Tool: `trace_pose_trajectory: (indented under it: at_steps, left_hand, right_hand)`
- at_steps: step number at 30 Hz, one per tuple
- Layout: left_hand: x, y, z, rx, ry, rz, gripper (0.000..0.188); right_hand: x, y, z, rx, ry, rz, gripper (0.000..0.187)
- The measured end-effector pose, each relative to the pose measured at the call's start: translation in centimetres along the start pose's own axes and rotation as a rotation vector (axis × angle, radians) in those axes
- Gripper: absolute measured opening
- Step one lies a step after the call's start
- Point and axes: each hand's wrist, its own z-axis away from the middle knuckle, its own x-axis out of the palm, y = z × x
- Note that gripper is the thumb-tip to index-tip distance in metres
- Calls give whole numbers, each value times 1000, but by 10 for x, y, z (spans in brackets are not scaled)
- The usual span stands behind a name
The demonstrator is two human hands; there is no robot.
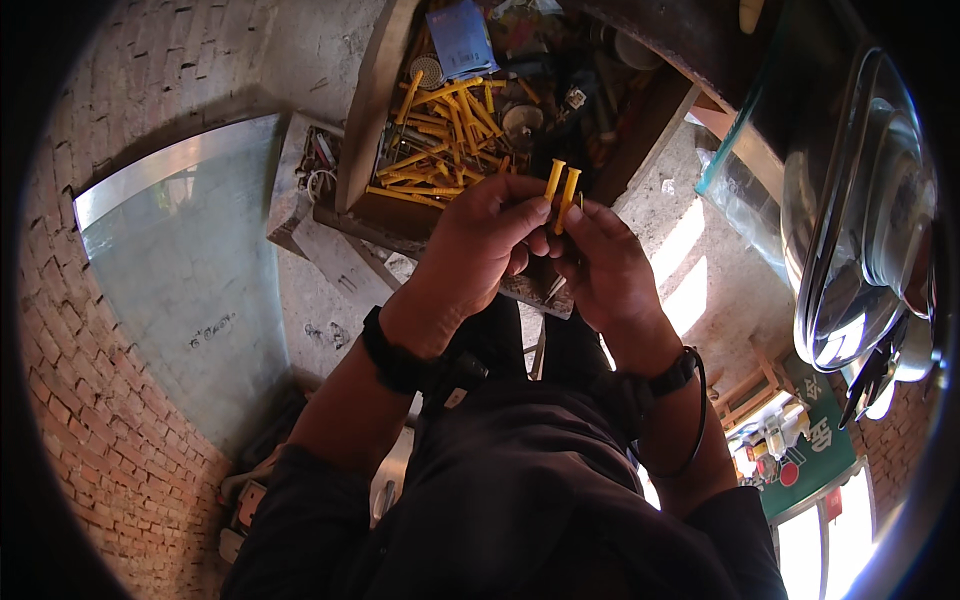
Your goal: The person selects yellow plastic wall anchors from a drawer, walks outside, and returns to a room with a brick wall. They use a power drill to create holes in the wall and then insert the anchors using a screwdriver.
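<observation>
Two yellow plastic wall plugs stand side by side between my hands, heads up. My left hand (482, 235) pinches the left wall plug (554, 178) between thumb and fingers. Against the other wall plug (568, 190) press the thumb and fingers of my right hand (608, 258). A thin metal piece (556, 288), perhaps a screw, pokes out below the right hand; its other end is hidden. Just beyond my hands, a wooden drawer (362, 125) holds a loose heap of yellow wall plugs (455, 115), a blue packet (462, 40) and mixed small hardware.
A small wooden box (290, 178) with odds and ends adjoins the drawer's left. Further left, a large glass sheet (190, 280) leans by the brick wall (90, 430). Round glass and metal lids (850, 220) are stacked at the right, above a green board (815, 440).
</observation>
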Motion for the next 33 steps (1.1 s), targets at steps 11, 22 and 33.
trace_pose_trajectory:
  at_steps: [11,22,33]
  left_hand:
    - [-10,-7,-1,28,-38,0,17]
    - [-8,-8,-1,49,-14,19,18]
    - [-8,-11,-2,33,-4,31,17]
  right_hand:
    - [2,-2,1,0,-4,22,21]
    - [2,-2,1,22,-5,16,22]
    - [0,2,-1,35,-38,-54,21]
